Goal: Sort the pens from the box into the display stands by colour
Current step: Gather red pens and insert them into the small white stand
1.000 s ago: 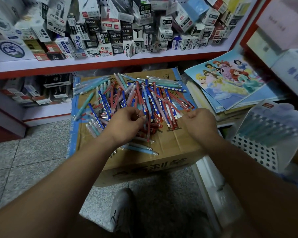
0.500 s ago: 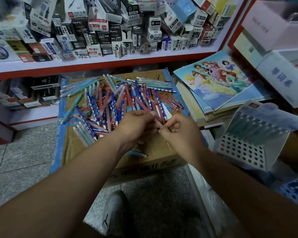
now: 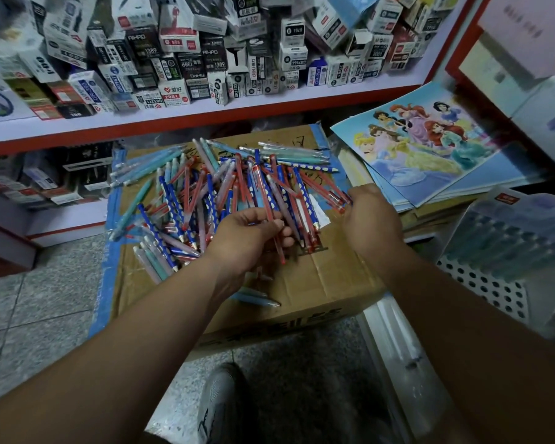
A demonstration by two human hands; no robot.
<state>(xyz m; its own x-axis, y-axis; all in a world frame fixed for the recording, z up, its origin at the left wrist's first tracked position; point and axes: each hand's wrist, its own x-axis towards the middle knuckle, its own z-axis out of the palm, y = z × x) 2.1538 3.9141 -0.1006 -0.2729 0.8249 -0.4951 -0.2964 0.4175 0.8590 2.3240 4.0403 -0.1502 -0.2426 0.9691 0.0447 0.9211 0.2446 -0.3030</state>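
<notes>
A heap of pens (image 3: pixel 205 190), red, blue with white dots, teal and pale pink, lies on top of a closed cardboard box (image 3: pixel 318 283). My left hand (image 3: pixel 250 238) grips a bunch of red pens (image 3: pixel 277 232) over the heap's near edge. My right hand (image 3: pixel 370 219) reaches into the right side of the heap, its fingers curled on red pens (image 3: pixel 330 190) there. A white perforated display stand (image 3: pixel 507 251) with teal pens in it stands at the right.
A shelf (image 3: pixel 205 113) crammed with small stationery boxes runs behind the carton. Colouring books (image 3: pixel 423 145) are stacked to its right. My shoe (image 3: pixel 218 402) rests on the speckled tile floor (image 3: pixel 39 302) below.
My hands were together at the heap's near edge, passing a red pen. Now the right hand has moved out to the heap's right side, and the left still holds its bunch.
</notes>
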